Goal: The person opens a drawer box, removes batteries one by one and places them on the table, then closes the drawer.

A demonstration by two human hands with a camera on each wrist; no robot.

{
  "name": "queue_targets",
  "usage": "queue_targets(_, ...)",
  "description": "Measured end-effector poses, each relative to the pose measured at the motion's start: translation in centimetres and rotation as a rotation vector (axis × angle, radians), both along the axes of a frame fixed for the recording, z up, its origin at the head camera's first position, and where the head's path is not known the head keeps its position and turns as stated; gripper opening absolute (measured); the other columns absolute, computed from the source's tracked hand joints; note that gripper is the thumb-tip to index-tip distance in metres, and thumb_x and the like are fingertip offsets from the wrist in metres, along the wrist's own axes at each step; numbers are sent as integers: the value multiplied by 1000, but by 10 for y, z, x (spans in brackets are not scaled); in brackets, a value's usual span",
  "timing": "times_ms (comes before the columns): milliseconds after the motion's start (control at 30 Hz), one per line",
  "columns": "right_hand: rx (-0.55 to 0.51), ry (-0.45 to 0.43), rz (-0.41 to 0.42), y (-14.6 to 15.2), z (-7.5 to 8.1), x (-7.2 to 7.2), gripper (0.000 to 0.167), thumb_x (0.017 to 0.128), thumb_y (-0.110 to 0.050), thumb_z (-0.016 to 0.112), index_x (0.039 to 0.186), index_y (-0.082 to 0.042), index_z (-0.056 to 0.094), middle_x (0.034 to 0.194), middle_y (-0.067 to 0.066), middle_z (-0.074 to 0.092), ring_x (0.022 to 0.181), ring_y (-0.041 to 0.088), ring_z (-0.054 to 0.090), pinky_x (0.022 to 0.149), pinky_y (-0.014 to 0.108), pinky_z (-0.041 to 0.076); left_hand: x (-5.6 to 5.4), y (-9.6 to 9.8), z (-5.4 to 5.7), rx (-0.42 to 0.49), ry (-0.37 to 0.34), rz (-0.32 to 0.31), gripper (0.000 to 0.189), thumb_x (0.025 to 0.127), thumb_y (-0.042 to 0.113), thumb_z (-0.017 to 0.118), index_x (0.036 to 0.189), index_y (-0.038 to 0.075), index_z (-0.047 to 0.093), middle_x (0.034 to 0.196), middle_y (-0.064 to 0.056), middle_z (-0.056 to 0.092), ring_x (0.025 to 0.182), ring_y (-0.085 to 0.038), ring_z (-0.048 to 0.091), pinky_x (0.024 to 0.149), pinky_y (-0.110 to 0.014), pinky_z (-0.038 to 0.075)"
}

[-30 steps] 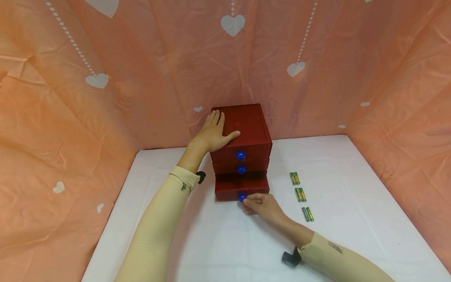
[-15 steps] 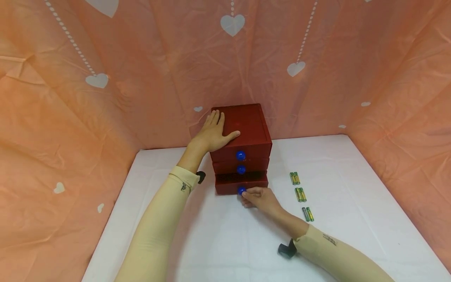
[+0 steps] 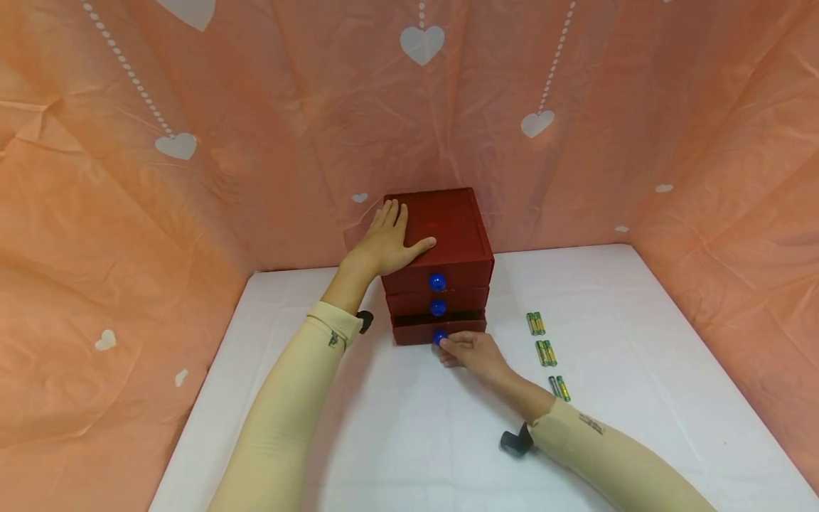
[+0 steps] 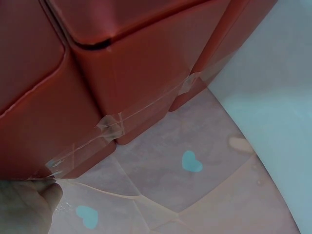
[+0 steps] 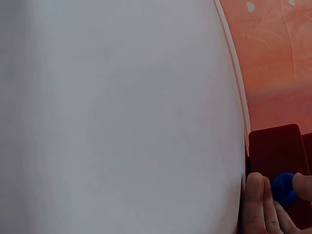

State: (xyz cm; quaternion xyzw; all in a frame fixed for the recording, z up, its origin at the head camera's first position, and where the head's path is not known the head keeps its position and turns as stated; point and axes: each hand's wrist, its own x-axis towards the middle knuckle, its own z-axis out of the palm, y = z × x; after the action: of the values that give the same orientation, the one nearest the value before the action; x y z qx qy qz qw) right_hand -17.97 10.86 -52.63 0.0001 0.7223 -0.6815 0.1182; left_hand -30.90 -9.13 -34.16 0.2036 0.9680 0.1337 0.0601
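A dark red chest of drawers (image 3: 448, 227) with three stacked drawers stands at the back of the table. Spread flat, my left hand (image 3: 387, 245) rests on the left part of its top, thumb pointing right. My right hand (image 3: 476, 354) pinches the blue knob (image 3: 439, 337) of the bottom drawer (image 3: 412, 333) between thumb and fingers. That drawer sticks out a little, with a dark gap above its front. The upper two drawers, each with a blue knob, are closed. In the right wrist view, thumb and fingers flank the blue knob (image 5: 283, 189).
Three pairs of green and yellow batteries (image 3: 547, 353) lie in a column on the white tabletop (image 3: 397, 434), right of the chest. An orange curtain (image 3: 307, 142) with pale hearts hangs behind and at both sides. Clear tape (image 4: 112, 126) runs along the chest's side.
The bottom drawer has slid inward from well pulled out to slightly out, my right hand moving away from me with its knob. My left hand has stayed still on top.
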Motion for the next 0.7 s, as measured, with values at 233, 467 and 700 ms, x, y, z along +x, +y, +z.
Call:
queue_targets(233,-21,-9,-24,-3,2,-6,30,107,-9,68,121,17,70,109,28,78,88,26,81,83,36,66,-1,0,-1,-1,7,-2,106,105,76,38,172,4,1,180,-14,-10,166,-27,-16,134,-41,-7)
queue_targets(467,-31,-10,-34,-5,1,-10,30,106,-9,68,121,17,70,108,28,78,87,26,81,82,37,67,-1,0,0,-6,7,-4,106,105,76,38,172,3,1,180,-15,-10,166,-27,-16,134,-41,-7)
queue_targets(700,-34,-10,-41,-5,2,-14,31,106,-10,69,121,17,70,108,29,77,87,26,81,82,37,67,-1,-1,0,0,2,-1,106,104,77,37,172,4,1,180,-14,-10,165,-26,-17,134,-40,-7)
